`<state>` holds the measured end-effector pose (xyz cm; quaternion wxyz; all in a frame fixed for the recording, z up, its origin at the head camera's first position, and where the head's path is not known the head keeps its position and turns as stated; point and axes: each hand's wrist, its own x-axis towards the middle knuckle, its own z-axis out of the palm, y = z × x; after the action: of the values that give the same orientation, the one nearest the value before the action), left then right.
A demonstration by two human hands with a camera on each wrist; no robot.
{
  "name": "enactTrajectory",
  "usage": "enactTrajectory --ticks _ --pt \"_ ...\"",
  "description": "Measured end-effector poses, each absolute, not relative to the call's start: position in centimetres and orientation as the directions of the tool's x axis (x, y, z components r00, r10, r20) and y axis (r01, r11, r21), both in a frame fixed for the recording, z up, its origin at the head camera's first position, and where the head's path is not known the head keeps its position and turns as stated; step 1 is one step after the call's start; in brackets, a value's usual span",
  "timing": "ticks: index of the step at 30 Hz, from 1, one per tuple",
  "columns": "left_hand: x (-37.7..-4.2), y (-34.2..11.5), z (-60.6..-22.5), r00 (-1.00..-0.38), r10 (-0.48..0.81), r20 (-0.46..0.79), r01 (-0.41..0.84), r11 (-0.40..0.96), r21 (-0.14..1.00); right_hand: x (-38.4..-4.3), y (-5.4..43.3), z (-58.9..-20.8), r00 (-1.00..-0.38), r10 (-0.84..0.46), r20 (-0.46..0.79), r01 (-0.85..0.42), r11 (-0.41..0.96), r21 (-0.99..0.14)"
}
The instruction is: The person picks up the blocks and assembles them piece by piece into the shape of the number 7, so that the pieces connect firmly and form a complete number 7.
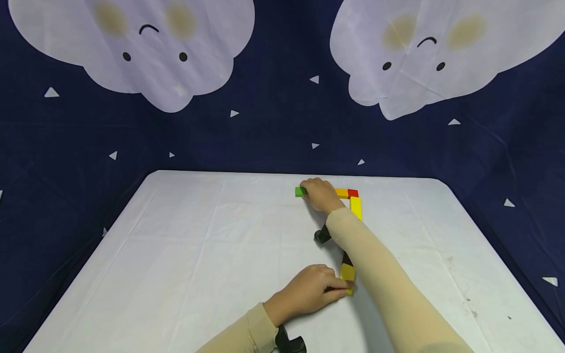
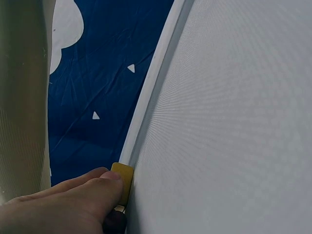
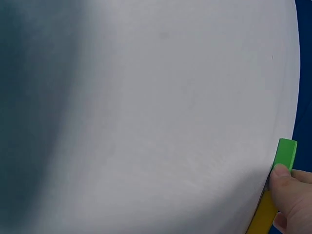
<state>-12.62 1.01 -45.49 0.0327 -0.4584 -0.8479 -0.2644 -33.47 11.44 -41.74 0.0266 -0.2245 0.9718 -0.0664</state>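
Note:
A row of coloured blocks runs across the far part of the table and turns toward the near side. At its far left end is a green block [image 1: 299, 192], which my right hand [image 1: 322, 194] pinches between thumb and fingers. An orange-yellow block [image 1: 342, 193], a red block [image 1: 353, 193] and a yellow block [image 1: 355, 208] follow round the corner. My right forearm hides the middle of the near-running line. Nearer, a dark block [image 1: 347, 259] meets another yellow block [image 1: 347, 271]. My left hand [image 1: 309, 289] pinches yellow at this near end, partly covering it.
The blocks lie on a white-covered table [image 1: 198, 255] with rounded far corners. A dark blue cloth [image 1: 273, 132] with clouds and triangles hangs behind. Black wrist devices [image 1: 291, 341] are on both arms. My right arm crosses above the block line.

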Motion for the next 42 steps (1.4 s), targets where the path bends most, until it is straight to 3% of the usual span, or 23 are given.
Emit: enactTrajectory --ticks 33,42 --pt "-12.5 1.2 -45.3 -0.593 0.758 0.271 0.777 0.451 0.44 -33.3 12.5 -40.7 -0.917 -0.392 -0.078 -0.369 0.905 -0.211" --pt "-12.4 1.1 -45.4 -0.59 0.751 0.296 0.79 0.462 0.403 -33.5 13.4 -38.9 -0.921 -0.389 -0.024 -0.369 0.891 -0.266"
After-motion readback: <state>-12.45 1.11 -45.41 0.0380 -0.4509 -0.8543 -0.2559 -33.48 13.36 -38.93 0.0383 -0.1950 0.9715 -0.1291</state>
